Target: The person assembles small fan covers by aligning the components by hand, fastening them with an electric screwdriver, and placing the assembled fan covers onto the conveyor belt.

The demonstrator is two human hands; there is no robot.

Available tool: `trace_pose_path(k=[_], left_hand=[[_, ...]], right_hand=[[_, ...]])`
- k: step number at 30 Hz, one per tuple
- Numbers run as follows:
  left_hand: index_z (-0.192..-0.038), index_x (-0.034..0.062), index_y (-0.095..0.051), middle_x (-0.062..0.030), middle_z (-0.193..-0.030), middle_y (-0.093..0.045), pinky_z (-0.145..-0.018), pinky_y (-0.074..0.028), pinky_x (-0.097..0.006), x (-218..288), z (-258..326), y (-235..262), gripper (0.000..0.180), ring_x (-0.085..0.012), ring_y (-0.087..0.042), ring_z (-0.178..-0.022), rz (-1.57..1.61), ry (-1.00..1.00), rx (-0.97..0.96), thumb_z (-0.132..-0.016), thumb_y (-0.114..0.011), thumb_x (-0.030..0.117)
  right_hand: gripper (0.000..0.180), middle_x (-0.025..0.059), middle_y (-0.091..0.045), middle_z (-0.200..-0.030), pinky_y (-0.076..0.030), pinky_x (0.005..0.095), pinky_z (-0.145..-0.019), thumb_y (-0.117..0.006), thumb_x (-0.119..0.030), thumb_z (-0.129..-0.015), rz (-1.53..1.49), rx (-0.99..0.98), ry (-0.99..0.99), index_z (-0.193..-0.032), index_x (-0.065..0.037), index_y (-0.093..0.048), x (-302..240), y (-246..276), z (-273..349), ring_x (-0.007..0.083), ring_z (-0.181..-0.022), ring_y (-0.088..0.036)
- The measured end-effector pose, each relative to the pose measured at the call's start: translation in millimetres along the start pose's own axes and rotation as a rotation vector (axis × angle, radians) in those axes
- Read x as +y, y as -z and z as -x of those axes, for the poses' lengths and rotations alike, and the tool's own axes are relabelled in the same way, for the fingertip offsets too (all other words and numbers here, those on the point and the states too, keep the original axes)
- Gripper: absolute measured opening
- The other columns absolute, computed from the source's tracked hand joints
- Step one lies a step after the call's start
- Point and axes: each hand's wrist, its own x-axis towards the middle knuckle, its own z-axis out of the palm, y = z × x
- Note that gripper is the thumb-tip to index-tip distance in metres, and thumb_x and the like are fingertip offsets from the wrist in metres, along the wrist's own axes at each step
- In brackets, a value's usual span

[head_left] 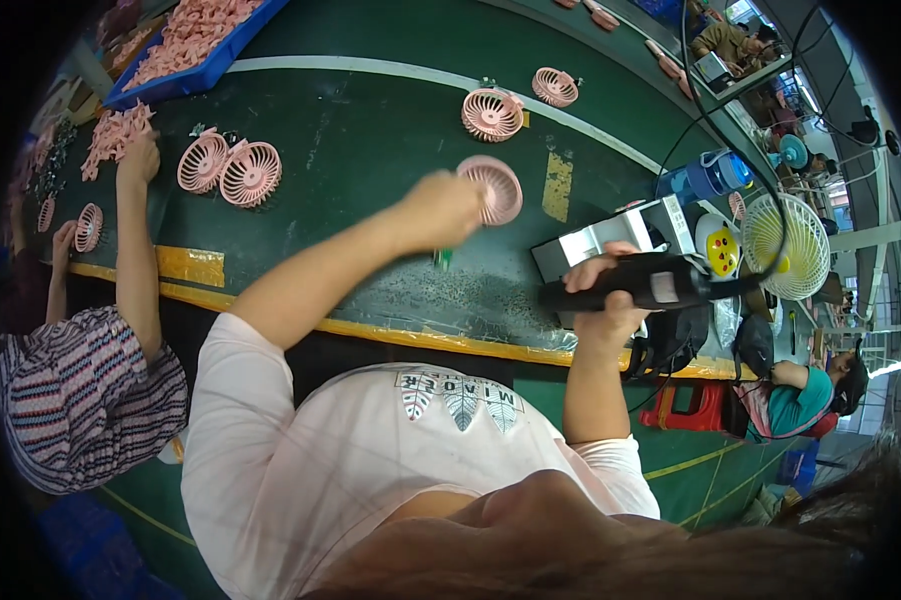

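Left hand: my left hand (438, 208) is stretched out to the centre of the frame, its grip pinched on the rim of a pink fan grille (492, 188), which it holds tilted just above the green counter (370, 130).
Right hand: my right hand (610, 290) sits right of centre, grip wrapped tight round the black body of an electric screwdriver (630, 285).
Key relation: the pink fan grille lies up and to the left of the electric screwdriver, well apart from it; I judge the gap between the two hands is what any joining of tool and part turns on.
Tool axis: the electric screwdriver lies nearly level across the frame, one end toward the left and the grille, its cable (760, 200) running off from the other end to the upper right.
Nearer hand: the left hand has the grille; the right is the far one.
Under the hand: something small and green (442, 258) shows just below my left hand; I cannot tell what it is.
Other grilles: two more pink fan parts (492, 113) lie further up the counter, a pair (232, 168) at the left.
Neighbour: a person in a striped top (80, 400) at the left edge reaches a hand (138, 160) to pink pieces near a blue tray (195, 70).
Right side: a white fan (785, 245) stands at the right edge.
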Motion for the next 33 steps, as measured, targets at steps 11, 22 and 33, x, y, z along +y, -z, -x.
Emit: trace_pose_path(k=[11, 22, 33], left_hand=[[-0.110, 0.0048, -0.053, -0.0188, -0.123, -0.041, -0.093, -0.031, -0.049, -89, 24, 75, 0.043, -0.0318, -0.035, -0.119, -0.661, 0.552, 0.460, -0.070, -0.063, 0.018], [-0.101, 0.0010, -0.057, -0.0190, -0.122, -0.046, -0.096, -0.030, -0.048, -13, 149, 68, 0.032, -0.0344, -0.040, -0.115, -0.410, 0.690, 0.321, -0.074, -0.060, 0.017], [-0.074, 0.0008, -0.062, -0.0171, -0.112, -0.049, -0.092, -0.034, -0.044, 101, 80, -18, 0.015, -0.0305, -0.043, -0.108, 0.210, -0.115, 0.148, -0.064, -0.065, 0.012]], right_hand=[[0.070, 0.0082, -0.051, -0.063, -0.045, 0.0309, -0.057, -0.075, -0.039, -0.065, -0.018, -0.027, -0.128, -0.110, 0.003, -0.043, 14, 0, 25, 0.0184, -0.059, -0.053], [0.066, 0.0070, -0.050, -0.065, -0.045, 0.0312, -0.055, -0.065, -0.053, -0.071, 0.022, -0.018, 0.333, -0.105, -0.001, -0.042, -40, 34, -3, 0.0184, -0.055, -0.052], [0.059, 0.0052, -0.050, -0.068, -0.042, 0.0318, -0.061, -0.071, -0.048, -0.067, 0.012, 0.055, 0.124, -0.101, -0.006, -0.045, -36, 18, -8, 0.0178, -0.061, -0.049]])
